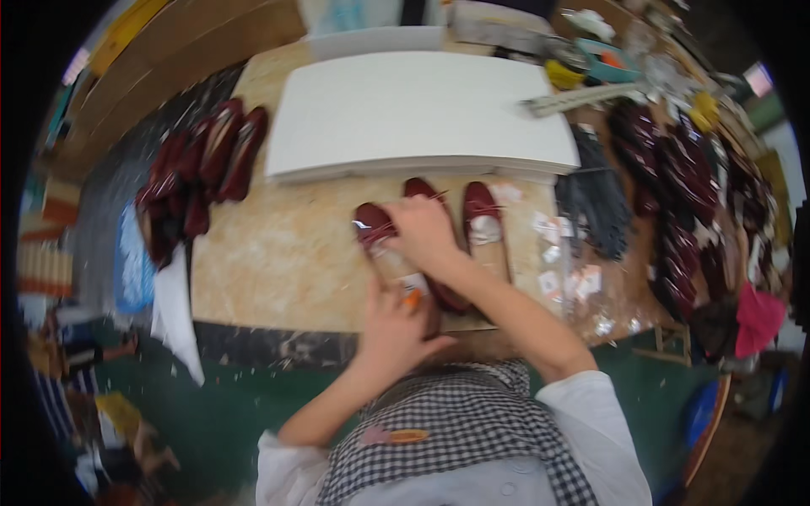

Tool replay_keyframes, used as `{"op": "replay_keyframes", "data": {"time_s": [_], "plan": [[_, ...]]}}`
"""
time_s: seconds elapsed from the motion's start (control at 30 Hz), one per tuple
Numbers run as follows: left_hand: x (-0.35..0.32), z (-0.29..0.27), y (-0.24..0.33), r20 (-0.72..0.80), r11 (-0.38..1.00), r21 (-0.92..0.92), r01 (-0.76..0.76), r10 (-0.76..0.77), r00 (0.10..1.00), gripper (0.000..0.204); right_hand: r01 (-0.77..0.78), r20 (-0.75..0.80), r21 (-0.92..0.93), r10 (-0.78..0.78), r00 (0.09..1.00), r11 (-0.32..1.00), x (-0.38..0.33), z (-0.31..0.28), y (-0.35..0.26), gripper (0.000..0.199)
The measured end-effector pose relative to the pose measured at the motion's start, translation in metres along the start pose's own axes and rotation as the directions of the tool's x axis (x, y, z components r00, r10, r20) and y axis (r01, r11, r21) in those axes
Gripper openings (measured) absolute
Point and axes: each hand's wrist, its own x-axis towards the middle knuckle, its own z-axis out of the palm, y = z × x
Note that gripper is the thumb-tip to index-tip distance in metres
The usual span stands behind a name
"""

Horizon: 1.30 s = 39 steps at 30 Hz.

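A glossy dark red flat shoe [373,221] lies on the tan tabletop, toe pointing away from me. My right hand [424,236] is closed over its front opening, its fingertips hidden inside or behind the upper. At the heel end, my left hand [395,325] grips the shoe's side, thumb out to the right. A small orange piece [412,298] shows by the left fingers; I cannot make out what it is. Just right lies a second red shoe [422,189], partly covered by my right hand and forearm. Beside it, a third red shoe [482,201] has a white paper wad [485,229] in it.
Behind stands a large white board or box [413,110] with a pale tool [582,99] on its right end. Red shoes [202,160] are piled at left, more wrapped shoes [666,160] at right. Dark gloves or cloth [595,194] and white-and-orange labels [582,278] lie at right.
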Motion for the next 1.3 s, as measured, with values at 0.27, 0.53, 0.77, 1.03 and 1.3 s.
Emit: {"op": "replay_keyframes", "data": {"time_s": [0.27,0.53,0.77,1.03,1.3], "plan": [[0.012,0.074,0.003,0.274,-0.074,-0.961,0.266,-0.375,0.886,0.065,0.083,-0.317,0.469,0.080,0.945,0.879,-0.072,-0.105,0.036,0.051],[0.054,0.051,0.028,0.446,-0.268,-0.885,0.381,-0.248,0.860,0.090,-0.728,-0.381,-0.253,0.626,0.680,0.637,-0.172,-0.121,0.231,0.020],[0.061,0.052,0.017,0.441,-0.341,-0.874,0.346,-0.259,0.859,0.095,-0.729,-0.154,-0.157,0.713,0.684,0.666,-0.183,-0.158,0.230,0.023],[0.069,0.060,0.002,0.390,-0.365,-0.893,0.262,-0.339,0.856,0.098,-0.588,-0.085,0.288,0.631,0.771,0.756,-0.159,-0.177,0.044,0.030],[0.069,0.052,0.002,-0.030,-0.001,-0.999,-0.034,-0.459,0.888,0.068,-0.406,0.212,0.650,0.360,0.909,0.642,-0.102,-0.135,-0.011,0.034]]}}
